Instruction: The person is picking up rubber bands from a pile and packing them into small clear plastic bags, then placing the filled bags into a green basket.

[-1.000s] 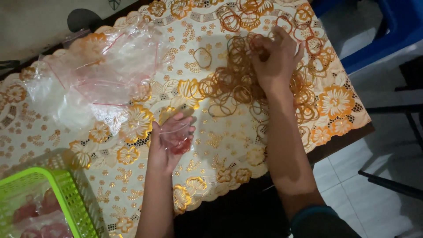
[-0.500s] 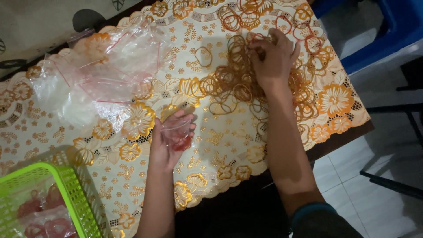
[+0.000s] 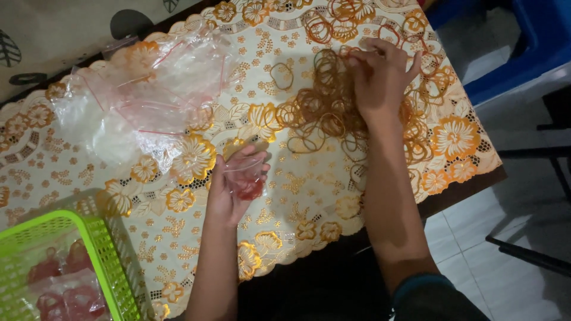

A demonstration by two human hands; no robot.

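Head view, looking down: the left hand (image 3: 229, 193) is closed round a small clear bag (image 3: 245, 177) with something red in it, pinched near its top and held just above the worktop (image 3: 309, 196), at the near middle of the patterned cloth. The right hand (image 3: 377, 80) is stretched to the far side, its fingers (image 3: 364, 54) bent together and pressed into a heap of rubber bands (image 3: 324, 110); whether a band is already caught between them I cannot tell.

By my reading, the step in hand is fetching a band for the filled bag. The next move calls for one loop to be freed from the tangle without dragging its neighbours, while the left grip keeps the bag's neck gathered and upright so the red filling stays in.

Counts: two hands, both the person's own; one filled bag in hand; one heap of bands, orange-brown and too many and too overlapped to count, with one loop (image 3: 281, 75) lying clearly apart to its left. One loose pile of empty bags (image 3: 148, 98) with red seal strips sits at far left, the number not separable. One green basket (image 3: 110, 261) at near left holds several filled red bags (image 3: 65, 291), at least three, partly hidden.
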